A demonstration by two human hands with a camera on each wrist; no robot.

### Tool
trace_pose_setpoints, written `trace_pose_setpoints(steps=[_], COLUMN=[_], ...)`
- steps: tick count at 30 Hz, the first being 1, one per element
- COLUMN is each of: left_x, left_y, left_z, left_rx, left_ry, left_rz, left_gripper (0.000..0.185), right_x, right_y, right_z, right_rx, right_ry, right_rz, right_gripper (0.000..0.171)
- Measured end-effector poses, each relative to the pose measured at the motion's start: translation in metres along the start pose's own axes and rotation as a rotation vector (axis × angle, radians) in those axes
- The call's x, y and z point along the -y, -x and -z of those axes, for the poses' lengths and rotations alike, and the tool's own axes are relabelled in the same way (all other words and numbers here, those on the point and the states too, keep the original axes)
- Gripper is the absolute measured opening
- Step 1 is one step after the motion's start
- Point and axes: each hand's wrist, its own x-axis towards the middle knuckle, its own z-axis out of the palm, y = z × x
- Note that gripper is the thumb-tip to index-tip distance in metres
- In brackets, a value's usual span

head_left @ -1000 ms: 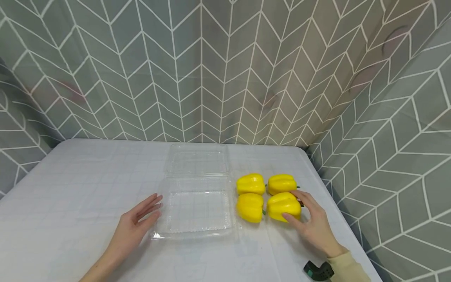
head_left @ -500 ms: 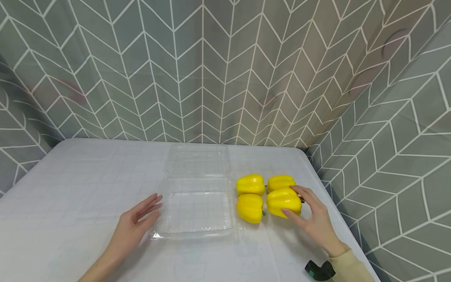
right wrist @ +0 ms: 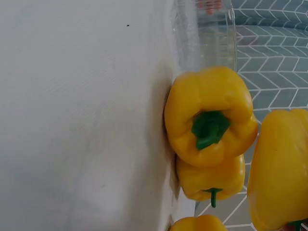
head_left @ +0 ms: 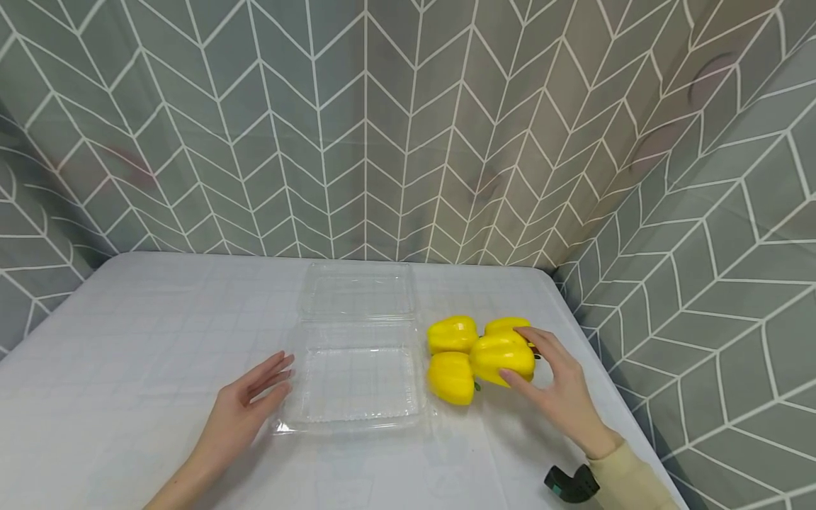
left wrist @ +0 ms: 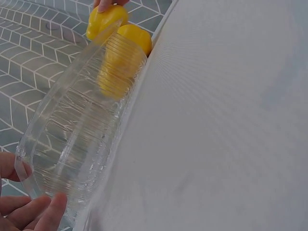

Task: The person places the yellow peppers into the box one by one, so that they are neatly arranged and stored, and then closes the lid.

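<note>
Right hand (head_left: 561, 393) clamped round yellow pepper (head_left: 502, 358), lifted just above three others (head_left: 452, 334). Left hand (head_left: 245, 411) flat, fingers touching clear tray (head_left: 357, 418). Advice: steady tray, lower pepper gently inside.

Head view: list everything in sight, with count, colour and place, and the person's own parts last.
peppers: four, yellow with green stems, on the right of the table beside the tray; three lie on the cloth, one is held by the right hand.
clamshell tray: one, clear plastic, middle of the table, lid folded open toward the back.
table: one, covered with a white cloth.
backdrop: grey-green cloth with a white chevron pattern, behind and at both sides.
wrist camera: one, black, at the right wrist.
left hand: flat on the table, fingers straight, against the tray's left edge.
right hand: grips one pepper; beige sleeve.
</note>
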Motion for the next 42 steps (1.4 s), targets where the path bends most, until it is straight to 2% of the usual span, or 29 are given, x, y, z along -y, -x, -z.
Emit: trace_pose_setpoints(steps=[18,25,36,42], left_x=[0.003,0.002,0.004,0.003], left_y=[0.0,0.001,0.001,0.0], left_z=[-0.002,-0.002,-0.001,-0.001], left_rx=[-0.006,-0.014,-0.023,-0.013], left_ry=[-0.006,-0.009,-0.002,-0.007], left_rz=[-0.019,-0.032,-0.055,-0.04], left_gripper=[0.052,0.051,0.051,0.051], right_x=[0.024,0.037,0.06,0.067], right_y=[-0.019,-0.023,-0.034,-0.04], right_z=[-0.022,-0.034,-0.055,-0.06], right_rx=[0.01,0.053,0.108,0.118], right_ry=[-0.093,-0.125,-0.179,-0.187], right_rz=[-0.03,-0.076,-0.079,-0.088], right_gripper=[0.062,0.06,0.061,0.061])
